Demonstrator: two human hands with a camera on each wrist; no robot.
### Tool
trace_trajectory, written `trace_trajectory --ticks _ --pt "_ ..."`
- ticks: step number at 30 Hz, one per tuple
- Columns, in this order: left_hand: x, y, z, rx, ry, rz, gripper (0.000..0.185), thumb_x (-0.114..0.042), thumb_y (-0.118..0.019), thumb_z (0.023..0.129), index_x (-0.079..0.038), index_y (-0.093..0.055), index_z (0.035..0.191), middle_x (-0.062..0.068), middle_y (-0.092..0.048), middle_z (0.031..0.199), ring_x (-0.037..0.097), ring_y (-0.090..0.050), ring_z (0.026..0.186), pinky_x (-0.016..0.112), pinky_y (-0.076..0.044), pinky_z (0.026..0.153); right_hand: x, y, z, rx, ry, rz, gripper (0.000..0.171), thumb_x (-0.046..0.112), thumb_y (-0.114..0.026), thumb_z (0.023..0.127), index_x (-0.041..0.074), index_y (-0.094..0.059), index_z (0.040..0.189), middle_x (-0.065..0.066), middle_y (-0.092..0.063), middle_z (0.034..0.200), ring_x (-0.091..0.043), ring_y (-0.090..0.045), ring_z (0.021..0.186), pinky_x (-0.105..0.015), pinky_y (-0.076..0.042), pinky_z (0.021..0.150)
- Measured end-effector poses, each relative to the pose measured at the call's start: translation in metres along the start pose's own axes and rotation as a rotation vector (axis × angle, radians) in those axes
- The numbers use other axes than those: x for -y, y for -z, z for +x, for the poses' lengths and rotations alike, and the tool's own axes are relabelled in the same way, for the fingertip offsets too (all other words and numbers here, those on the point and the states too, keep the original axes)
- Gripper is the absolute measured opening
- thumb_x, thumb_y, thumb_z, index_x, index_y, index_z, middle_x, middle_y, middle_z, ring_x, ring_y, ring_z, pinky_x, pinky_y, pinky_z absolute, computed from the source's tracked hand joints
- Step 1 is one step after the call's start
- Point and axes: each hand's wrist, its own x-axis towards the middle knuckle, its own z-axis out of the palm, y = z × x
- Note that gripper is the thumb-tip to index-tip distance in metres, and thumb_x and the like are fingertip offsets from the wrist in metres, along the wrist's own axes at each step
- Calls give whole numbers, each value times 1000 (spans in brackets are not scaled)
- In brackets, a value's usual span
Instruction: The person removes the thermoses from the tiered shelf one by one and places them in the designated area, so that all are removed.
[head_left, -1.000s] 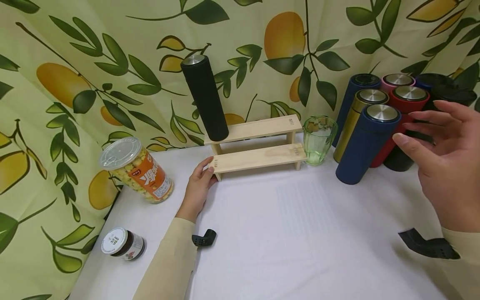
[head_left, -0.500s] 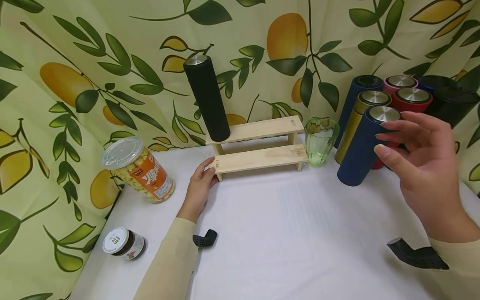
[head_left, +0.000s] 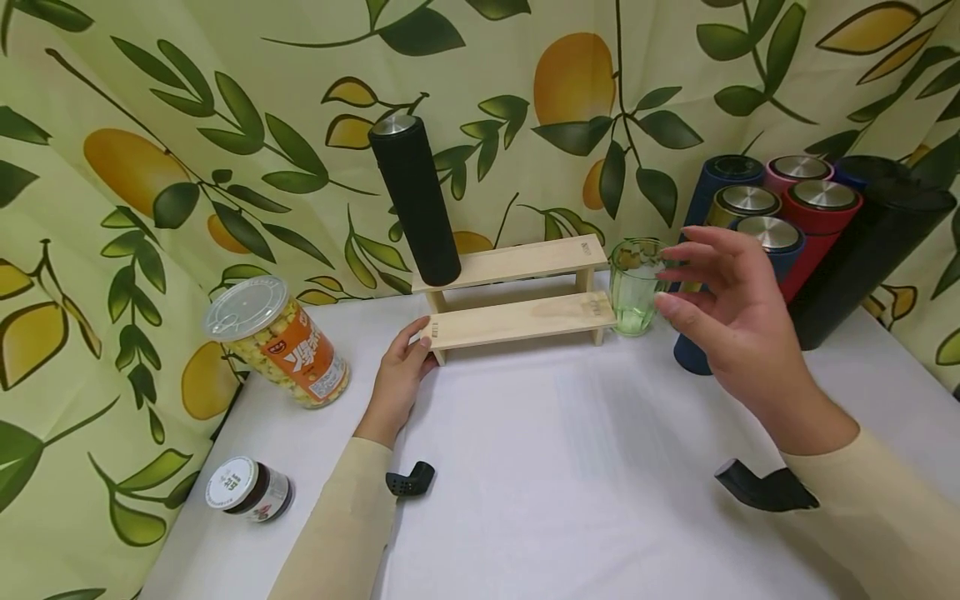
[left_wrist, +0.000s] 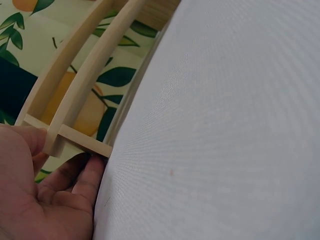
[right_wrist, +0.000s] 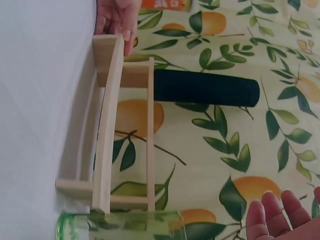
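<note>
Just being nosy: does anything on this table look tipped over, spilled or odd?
Only the small dark jar with a white lid stands out: it lies on its side near the table's front left corner. Nothing is spilled, and the tall black flask stands upright on the wooden step shelf.

The right hand (head_left: 731, 321) covers much of a dark blue flask (head_left: 750, 275) and most of the gold flask (head_left: 742, 204) behind it — their lower bodies cannot be seen. In the right wrist view, the green glass (right_wrist: 120, 226) is cut off by the bottom edge. Label print on the small jar (head_left: 247, 489) is too small to read.
</note>
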Motion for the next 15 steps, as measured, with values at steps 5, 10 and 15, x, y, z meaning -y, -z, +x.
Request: trace_trajectory --ticks 5,10,15 --pt "1 1 0 -1 -2 5 47 -17 -52 118 -19 -50 165 15 -46 164 26 -55 140 37 -52 112 -8 -18 16 98 -71 23 55 0 -59 109 16 -44 160 -15 -53 146 -32 -52 135 -24 -50 104" --pt "2 2 1 0 1 9 47 -18 -52 118 -21 -50 164 14 -46 164 26 -55 141 37 -51 112 -19 -36 32 157 -154 179 45 14 -53 114 14 -45 158 -19 -52 144 -36 -56 131 -29 -55 103" --pt "2 1 1 -1 -4 14 46 -18 -52 118 -21 -51 164 14 -47 163 25 -56 140 36 -52 112 -29 -55 51 175 -241 257 47 29 -51 116 12 -42 158 -19 -52 143 -37 -54 132 -37 -53 106"
